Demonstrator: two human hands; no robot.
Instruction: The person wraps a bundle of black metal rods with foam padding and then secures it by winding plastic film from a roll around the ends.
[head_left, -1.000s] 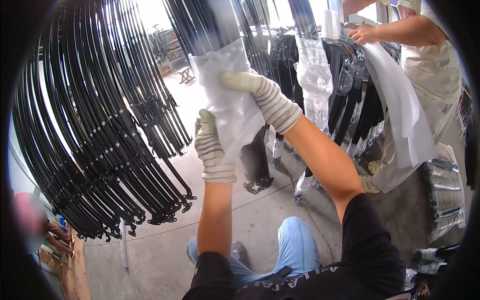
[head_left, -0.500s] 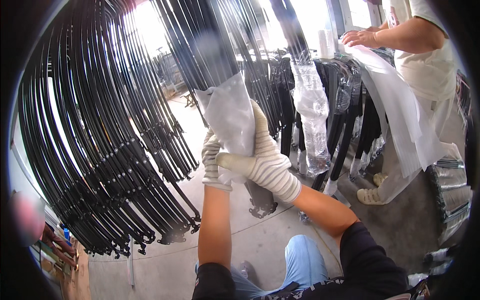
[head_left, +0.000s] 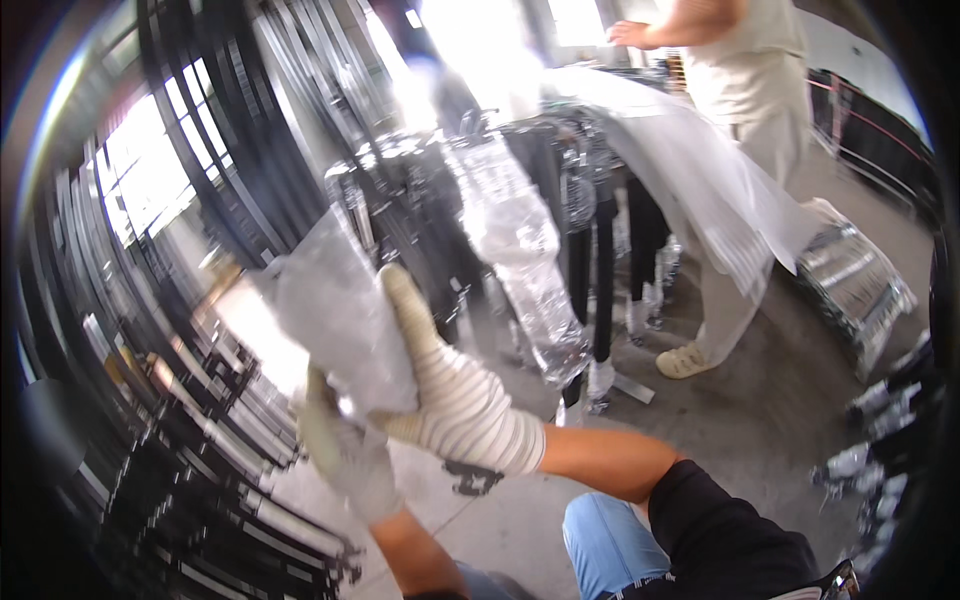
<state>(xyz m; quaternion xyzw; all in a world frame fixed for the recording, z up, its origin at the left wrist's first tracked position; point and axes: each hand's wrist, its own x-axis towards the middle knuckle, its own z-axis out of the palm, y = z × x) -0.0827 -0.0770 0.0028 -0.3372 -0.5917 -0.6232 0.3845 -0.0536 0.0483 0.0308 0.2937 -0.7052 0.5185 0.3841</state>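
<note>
A sheet of white translucent packing film (head_left: 345, 315) is wrapped round a bundle of long black metal bars (head_left: 215, 150), left of centre. My right hand (head_left: 465, 405), in a cream striped glove, is closed on the wrap from its right side, thumb across the lower part. On the lower left of the wrap, my left hand (head_left: 350, 450) grips too, gloved and blurred by motion. Below the hands the dark lower end of the bars (head_left: 470, 478) shows. What lies inside the wrap is hidden.
Many black bars (head_left: 70, 330) hang at the left. Behind the hands stand plastic-wrapped black parts (head_left: 515, 245). A long white sheet (head_left: 700, 165) drapes beside a co-worker (head_left: 750, 90) at the back right. Wrapped bundles (head_left: 850, 280) lie on the floor at right.
The view has swung to the right, so the scene sits further left. Both hands stay on the wrapped bars, which now lean more. The co-worker's hand has come off the white sheet.
</note>
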